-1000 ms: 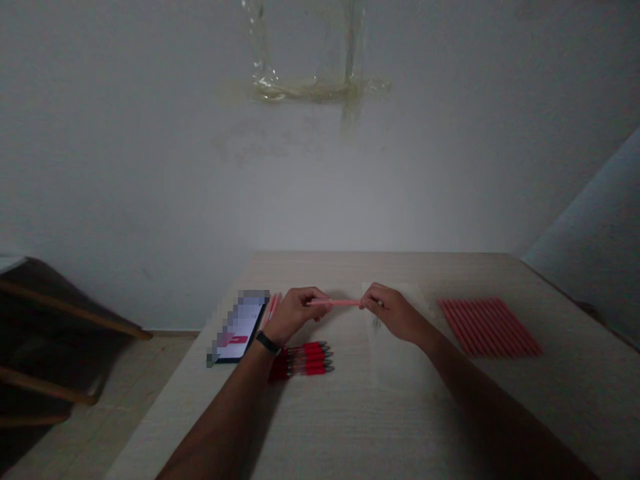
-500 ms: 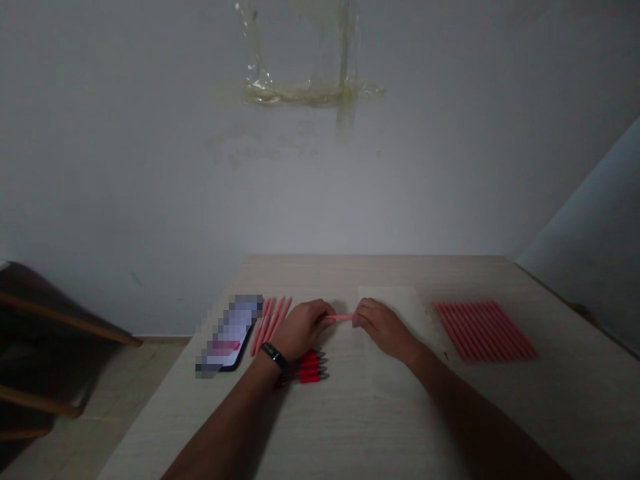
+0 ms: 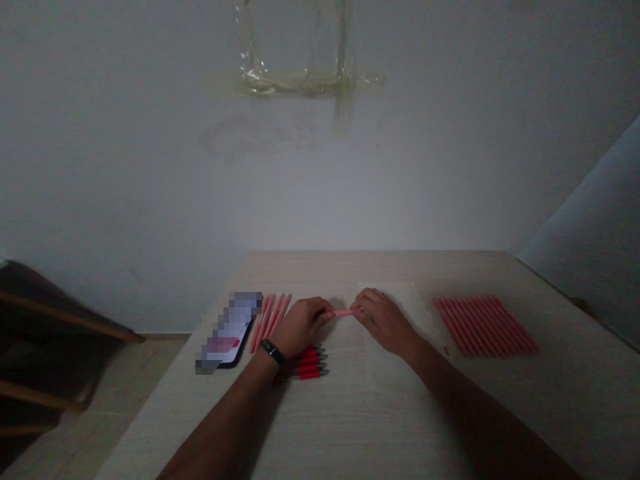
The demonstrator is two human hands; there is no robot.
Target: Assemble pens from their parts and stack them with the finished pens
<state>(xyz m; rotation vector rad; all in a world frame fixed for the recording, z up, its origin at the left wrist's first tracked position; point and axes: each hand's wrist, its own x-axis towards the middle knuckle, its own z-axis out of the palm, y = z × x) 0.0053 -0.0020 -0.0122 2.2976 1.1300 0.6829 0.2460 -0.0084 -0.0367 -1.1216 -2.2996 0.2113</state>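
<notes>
My left hand (image 3: pixel 303 323), with a black band on its wrist, pinches one end of a slim pink pen (image 3: pixel 343 313). The fingers of my right hand (image 3: pixel 383 319) are closed round the other end. The pen lies crosswise between both hands, a little above the table, and its two ends are hidden by the fingers. Several red pieces with grey pointed tips (image 3: pixel 311 364), like pens' front ends, lie just below my left hand, partly covered by the wrist. A few more pink pens (image 3: pixel 270 320) lie side by side left of that hand.
A phone (image 3: pixel 233 333) with a lit, blurred screen lies at the table's left. A pale sheet (image 3: pixel 395 373) is under my right hand. On the right, several pink pens (image 3: pixel 485 327) form a neat row. The wall (image 3: pixel 400 167) stands behind the table.
The view has tilted slightly, so the scene sits a little higher. Both hands keep hold of the same pink pen, with the right hand's fingers shifted slightly along it.
</notes>
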